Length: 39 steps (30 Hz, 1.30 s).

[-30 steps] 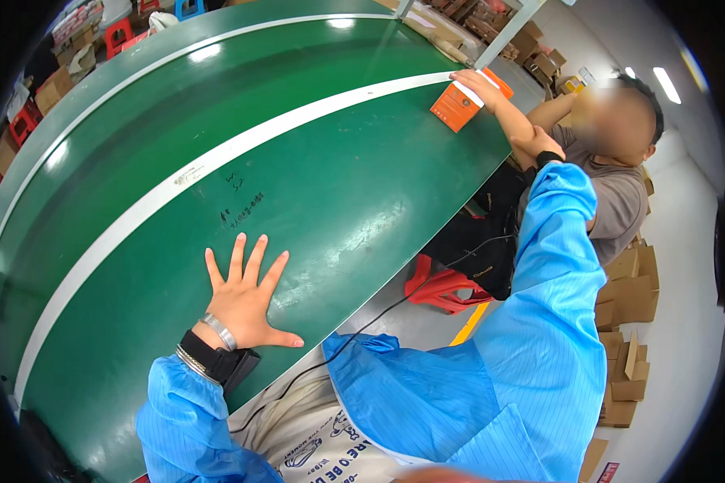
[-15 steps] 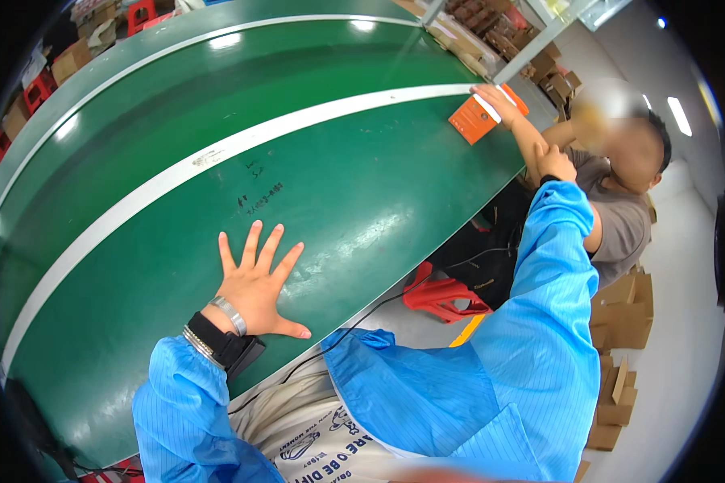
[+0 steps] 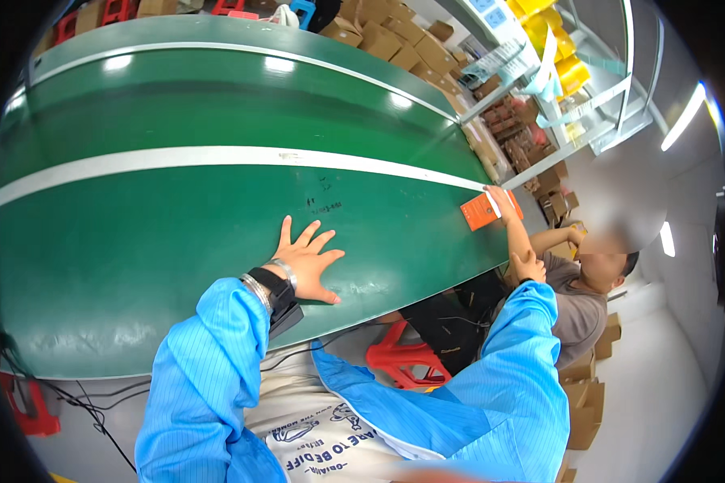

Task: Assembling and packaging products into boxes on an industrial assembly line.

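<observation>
My left hand (image 3: 306, 264) lies palm down on the green tabletop (image 3: 177, 249), fingers spread, holding nothing. Dark handwritten marks (image 3: 324, 203) are just beyond its fingertips. A bracelet and a black strap with a small dark device (image 3: 282, 298) circle that wrist. Over on the right, my right hand (image 3: 528, 267) is wrapped around the forearm (image 3: 519, 237) of a person seated beside me. That person's hand (image 3: 501, 201) rests on an orange and white box (image 3: 481, 212) at the table's right end.
A white strip (image 3: 193, 156) runs along the table. Below its near edge stands a red plastic stool (image 3: 407, 358), with black cables (image 3: 97, 410) hanging at the left. Cardboard boxes (image 3: 387, 40) are piled behind; a metal rack (image 3: 556, 149) with yellow bins (image 3: 568, 68) rises at back right.
The view has turned, so the table appears more level and more of the rack shows. My left hand remains flat on the table and my right hand keeps its grip on the forearm.
</observation>
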Motion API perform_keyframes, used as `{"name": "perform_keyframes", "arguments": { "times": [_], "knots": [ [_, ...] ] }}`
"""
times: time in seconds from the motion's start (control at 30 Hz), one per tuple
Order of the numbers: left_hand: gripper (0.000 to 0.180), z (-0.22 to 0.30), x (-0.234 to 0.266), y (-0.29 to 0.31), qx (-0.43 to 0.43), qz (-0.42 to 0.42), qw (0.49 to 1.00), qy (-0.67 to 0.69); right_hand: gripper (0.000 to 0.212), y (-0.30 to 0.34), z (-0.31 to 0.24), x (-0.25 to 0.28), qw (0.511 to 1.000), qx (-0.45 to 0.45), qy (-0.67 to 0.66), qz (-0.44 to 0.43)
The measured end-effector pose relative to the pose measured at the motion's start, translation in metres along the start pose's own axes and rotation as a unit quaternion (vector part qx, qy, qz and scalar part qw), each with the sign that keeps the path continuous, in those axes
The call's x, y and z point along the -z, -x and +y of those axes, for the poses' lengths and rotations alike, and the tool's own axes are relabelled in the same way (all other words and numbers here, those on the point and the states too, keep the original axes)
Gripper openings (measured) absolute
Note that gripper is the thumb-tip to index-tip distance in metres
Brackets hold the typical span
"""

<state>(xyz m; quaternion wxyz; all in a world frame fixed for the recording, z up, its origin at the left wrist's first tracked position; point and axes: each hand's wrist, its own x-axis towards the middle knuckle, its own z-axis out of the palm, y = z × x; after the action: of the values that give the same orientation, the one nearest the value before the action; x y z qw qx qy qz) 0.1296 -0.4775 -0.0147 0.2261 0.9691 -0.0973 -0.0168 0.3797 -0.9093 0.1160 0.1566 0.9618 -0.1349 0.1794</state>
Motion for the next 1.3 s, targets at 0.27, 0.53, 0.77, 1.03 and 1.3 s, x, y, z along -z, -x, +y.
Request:
{"name": "perform_keyframes", "arguments": {
  "times": [0.27, 0.53, 0.77, 1.03, 1.3],
  "knots": [
    [0.079, -0.003, -0.007, 0.008, 0.009, 0.008, 1.0, 0.017, 0.065, -0.043, 0.072, -0.095, 0.947, 0.064, -0.277, -0.15],
    [0.055, -0.022, 0.007, 0.032, -0.096, 0.042, 0.95, 0.294, 0.059, -0.083, 0.069, -0.146, 0.747, 0.122, -0.611, -0.23],
    [0.067, -0.082, 0.033, 0.134, 0.101, 0.281, 0.508, 0.808, 0.041, 0.102, -0.223, 0.002, 0.548, 0.233, -0.73, -0.337],
    [0.078, -0.075, 0.036, 0.195, 0.079, 0.452, 0.377, 0.805, 0.033, 0.18, -0.329, 0.108, 0.377, 0.433, -0.675, -0.463],
    [0.077, -0.091, 0.038, 0.213, 0.053, 0.439, 0.381, 0.812, 0.035, 0.087, -0.267, 0.03, 0.375, 0.198, -0.797, -0.431]
  ]
}}
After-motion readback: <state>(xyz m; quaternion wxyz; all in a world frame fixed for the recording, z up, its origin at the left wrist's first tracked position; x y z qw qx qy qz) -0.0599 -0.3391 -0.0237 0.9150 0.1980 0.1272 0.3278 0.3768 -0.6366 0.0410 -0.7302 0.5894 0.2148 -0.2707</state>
